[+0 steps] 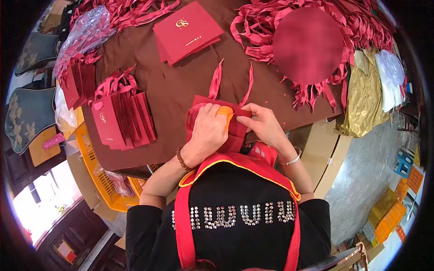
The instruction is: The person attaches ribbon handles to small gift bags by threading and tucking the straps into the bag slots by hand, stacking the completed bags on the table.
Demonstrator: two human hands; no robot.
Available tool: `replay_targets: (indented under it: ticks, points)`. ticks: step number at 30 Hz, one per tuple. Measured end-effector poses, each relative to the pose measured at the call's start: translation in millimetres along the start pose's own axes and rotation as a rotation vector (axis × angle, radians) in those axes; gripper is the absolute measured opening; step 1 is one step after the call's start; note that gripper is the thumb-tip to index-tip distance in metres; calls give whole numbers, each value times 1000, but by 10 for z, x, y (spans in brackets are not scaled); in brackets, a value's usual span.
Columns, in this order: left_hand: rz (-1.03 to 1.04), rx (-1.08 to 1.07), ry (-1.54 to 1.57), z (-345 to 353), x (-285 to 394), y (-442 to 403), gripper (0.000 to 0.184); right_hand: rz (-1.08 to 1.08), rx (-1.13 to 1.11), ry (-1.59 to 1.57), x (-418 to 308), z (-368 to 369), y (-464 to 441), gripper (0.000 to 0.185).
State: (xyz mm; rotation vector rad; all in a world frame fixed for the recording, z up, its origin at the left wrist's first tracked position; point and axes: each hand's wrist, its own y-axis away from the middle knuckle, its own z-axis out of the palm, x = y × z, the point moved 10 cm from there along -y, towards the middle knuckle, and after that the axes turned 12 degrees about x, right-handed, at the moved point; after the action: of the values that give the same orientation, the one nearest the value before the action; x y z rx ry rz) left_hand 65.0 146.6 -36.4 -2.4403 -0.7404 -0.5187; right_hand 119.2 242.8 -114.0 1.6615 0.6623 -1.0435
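Note:
A dark red paper gift bag (235,142) is in front of my chest, partly covered by my hands. My left hand (208,130) is closed over its left side, with an orange piece (223,116) at the fingers; whether it is worn or held I cannot tell. On the right, my right hand (266,127) pinches the upper edge of the bag between thumb and fingers. Two red ribbon ends (216,81) stick out past the bag onto the brown tablecloth (172,95).
Finished-looking red bags (124,119) stand in a row at left. Flat red bags (187,31) with gold print lie at the back. Red ribbons (257,29) are heaped at back right, partly blurred. A yellow crate (101,180) and a cardboard box (323,144) flank me.

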Motion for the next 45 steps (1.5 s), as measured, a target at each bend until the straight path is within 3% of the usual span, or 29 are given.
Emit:
replay_targets:
  ticks: [6, 9, 11, 15, 24, 25, 27, 29, 32, 36, 41, 45]
  points:
    - [-37, -15, 25, 44, -31, -43, 23, 29, -44, -22, 92, 6, -26, 16]
    - [-16, 2, 3, 38, 8, -49, 14, 44, -66, -103, 97, 26, -15, 16]
    - [87, 6, -55, 24, 132, -43, 13, 31, -79, -118, 97, 33, -25, 26]
    - [76, -16, -111, 101, 156, 10, 22, 35, -82, -116, 1, 34, 41, 17]
    - [72, -7, -88, -419, 57, -332, 21, -44, 9, 132, -147, 7, 124, 20]
    - [71, -3, -93, -440, -5, -398, 21, -128, 13, 161, -217, 30, 133, 20]
    - [-71, -334, 36, -152, -235, -411, 17, -218, 14, 193, -317, 72, 139, 20]
    - [-21, -355, 71, -134, -265, -548, 16, -371, 43, 183, -485, 92, 182, 21]
    - [-97, -763, 252, 138, -223, -493, 17, -343, 36, 171, -534, 109, 222, 25]
    - [-118, -900, 207, 230, -233, -478, 19, -252, -6, 176, -544, 150, 259, 35]
    - [-152, -1108, 433, 397, -224, -312, 24, -394, 149, 317, -667, 116, 275, 33]
    - [-246, -1302, 425, 439, -249, -234, 26, -416, 138, 309, -682, 130, 303, 31]
